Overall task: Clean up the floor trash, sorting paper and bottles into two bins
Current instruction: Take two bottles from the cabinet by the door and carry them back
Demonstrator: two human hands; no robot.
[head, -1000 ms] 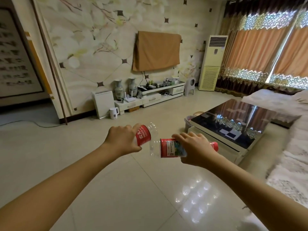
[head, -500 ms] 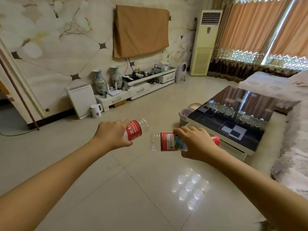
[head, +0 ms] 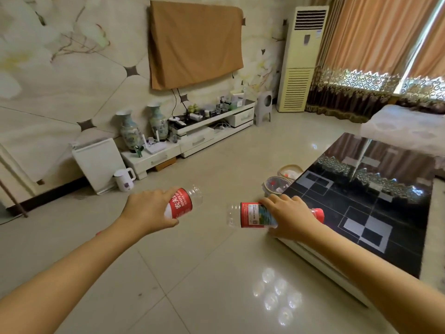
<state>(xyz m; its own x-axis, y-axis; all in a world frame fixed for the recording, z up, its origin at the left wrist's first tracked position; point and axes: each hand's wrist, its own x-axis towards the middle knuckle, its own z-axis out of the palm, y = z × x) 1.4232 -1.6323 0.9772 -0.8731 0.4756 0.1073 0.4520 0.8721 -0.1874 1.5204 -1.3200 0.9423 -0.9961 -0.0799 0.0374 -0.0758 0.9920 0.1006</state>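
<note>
My left hand (head: 150,209) grips a clear plastic bottle with a red label (head: 184,203), its base pointing right and away. My right hand (head: 287,216) holds a second clear bottle (head: 250,215) lying sideways, with a red label and its red cap sticking out past my wrist. Both bottles hang in the air over the tiled floor. Ahead, by the corner of the black table, stand two small bins: a nearer clear-rimmed one (head: 274,185) holding bottles, and a beige one (head: 290,170) behind it with light scraps inside.
A low black glass coffee table (head: 370,196) fills the right side, with a pale sofa (head: 404,128) beyond it. A white TV stand (head: 204,133), two vases, a white kettle (head: 124,179) and a leaning white panel line the far wall.
The view has come closer to the table and the bins. My hands have drawn apart, so the two bottles no longer touch.
</note>
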